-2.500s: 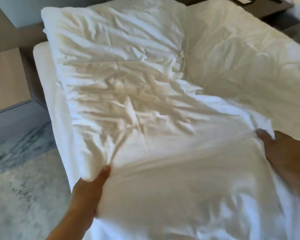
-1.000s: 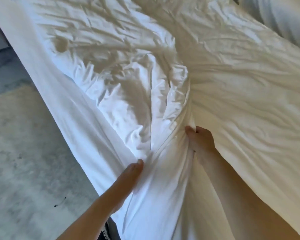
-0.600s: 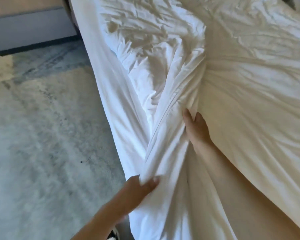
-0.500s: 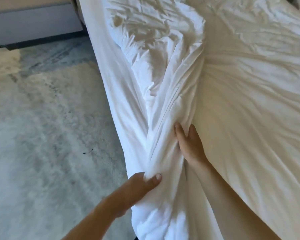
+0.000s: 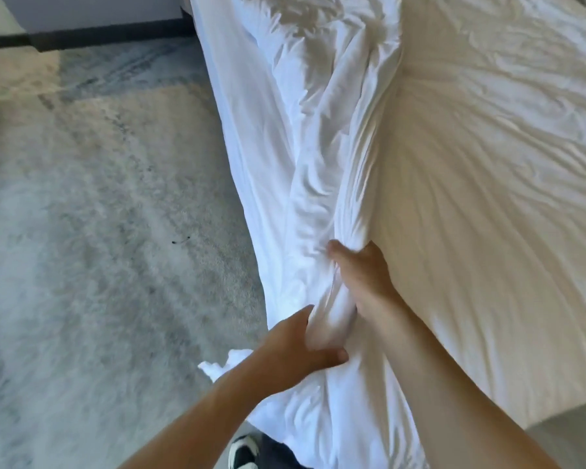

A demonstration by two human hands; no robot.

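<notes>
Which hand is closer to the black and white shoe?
Left. The left hand grips the bunched sheet not far above the shoe; the right hand grips it higher up, farther away.

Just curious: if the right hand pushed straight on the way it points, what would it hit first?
The right hand points along the bunched sheet it grips, so probably more of that ridge; depth unclear.

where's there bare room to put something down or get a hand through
Free: the grey mottled carpet left of the bunched white sheet, and the stretched cream cover right of it. Crowded: the ridge where the left hand and right hand grip that sheet close together.
</notes>
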